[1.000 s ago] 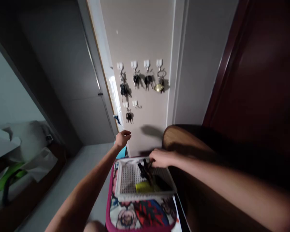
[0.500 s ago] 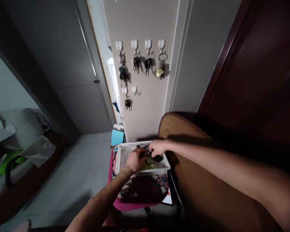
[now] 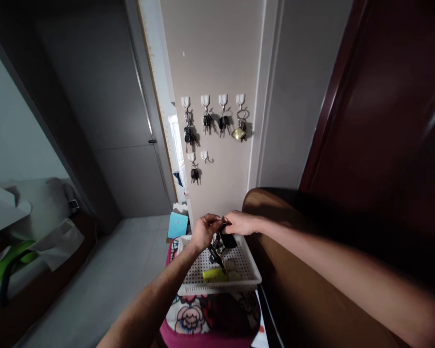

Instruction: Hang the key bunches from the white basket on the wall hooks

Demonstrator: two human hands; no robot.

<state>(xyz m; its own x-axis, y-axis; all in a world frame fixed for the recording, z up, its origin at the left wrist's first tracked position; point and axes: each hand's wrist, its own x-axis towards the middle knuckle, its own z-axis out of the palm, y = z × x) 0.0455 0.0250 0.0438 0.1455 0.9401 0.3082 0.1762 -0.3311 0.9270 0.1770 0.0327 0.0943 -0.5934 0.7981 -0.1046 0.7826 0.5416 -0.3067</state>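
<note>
The keys are a dark, tangled bunch with a glint of metal, lying in the white basket at the lower centre of the frame, beside a flat black piece and a bright yellow cylinder. Left hand and right hand meet fingertip to fingertip above the basket's far edge, pinching a small metal part of the bunch, mostly hidden. A brass tag on the wall bears lettering too small to read. Half a second ago both hands were down inside the basket; now they are raised, leaving the cylinder uncovered
</note>
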